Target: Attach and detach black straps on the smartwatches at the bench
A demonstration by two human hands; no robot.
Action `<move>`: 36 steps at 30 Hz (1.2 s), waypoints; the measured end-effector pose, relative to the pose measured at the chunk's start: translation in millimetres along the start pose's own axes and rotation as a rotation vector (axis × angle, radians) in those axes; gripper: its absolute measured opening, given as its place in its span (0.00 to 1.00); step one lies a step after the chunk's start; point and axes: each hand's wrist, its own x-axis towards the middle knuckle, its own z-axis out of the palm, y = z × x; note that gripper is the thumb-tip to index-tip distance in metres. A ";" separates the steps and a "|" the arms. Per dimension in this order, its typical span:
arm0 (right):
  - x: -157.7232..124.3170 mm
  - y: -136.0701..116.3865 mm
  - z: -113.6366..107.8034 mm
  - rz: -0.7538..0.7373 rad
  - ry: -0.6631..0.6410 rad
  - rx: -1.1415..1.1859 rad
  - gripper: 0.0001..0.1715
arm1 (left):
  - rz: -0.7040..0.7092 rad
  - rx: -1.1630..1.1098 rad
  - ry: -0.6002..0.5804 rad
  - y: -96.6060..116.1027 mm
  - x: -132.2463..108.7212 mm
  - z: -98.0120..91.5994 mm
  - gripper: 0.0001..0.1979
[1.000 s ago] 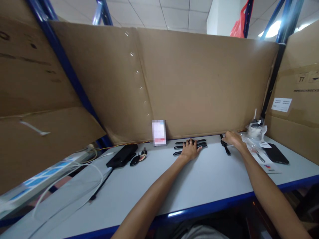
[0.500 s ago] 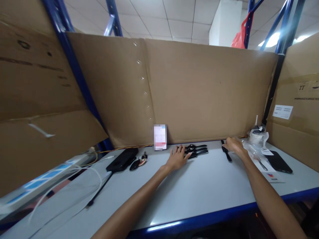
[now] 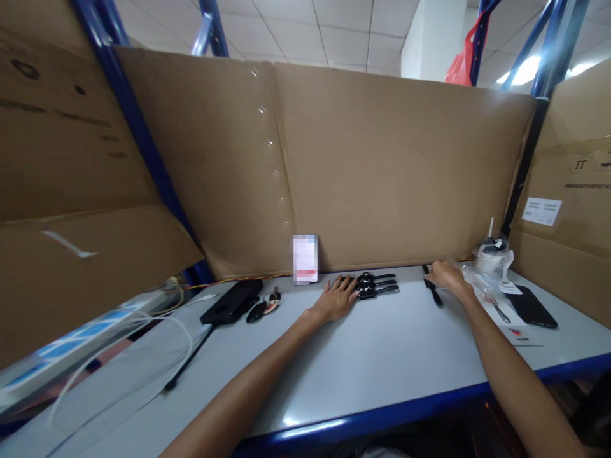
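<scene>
Several black-handled tools (image 3: pixel 378 287) lie side by side on the table, handles to the right. Their exact kind is too small to make out. My left hand (image 3: pixel 335 299) rests flat at their left ends, fingers outstretched and partly hiding those ends. Further right, my right hand (image 3: pixel 447 276) is closed at the far part of another slim black tool (image 3: pixel 435 294), which lies on the table with its rounded end toward me. The fingers cover part of this tool.
A lit phone (image 3: pixel 305 261) leans on the cardboard back wall (image 3: pixel 382 172). Left stand a black power bank-like box (image 3: pixel 232 301), keys (image 3: pixel 270 306), cables and a power strip (image 3: pixel 81 337). Right are a lidded cup (image 3: pixel 491 257), a dark phone (image 3: pixel 532 306) and a spoon-like utensil (image 3: pixel 499 312).
My left hand's fingers have drawn closer together, and its thumb has come back from over the tools. My right hand stays at its tool. The view has shifted slightly.
</scene>
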 end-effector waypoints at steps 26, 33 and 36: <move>1.8 0.0 0.7 -0.006 -0.010 0.021 0.18 | -0.154 -0.128 0.061 80.2 26.5 -5.3 0.42; -2.7 -0.1 -4.7 0.010 -0.008 0.026 0.18 | -0.139 -0.108 0.079 80.1 27.5 -0.2 0.41; -0.8 1.2 -3.0 0.040 0.002 0.034 0.19 | -0.147 -0.096 0.079 77.5 31.6 4.7 0.41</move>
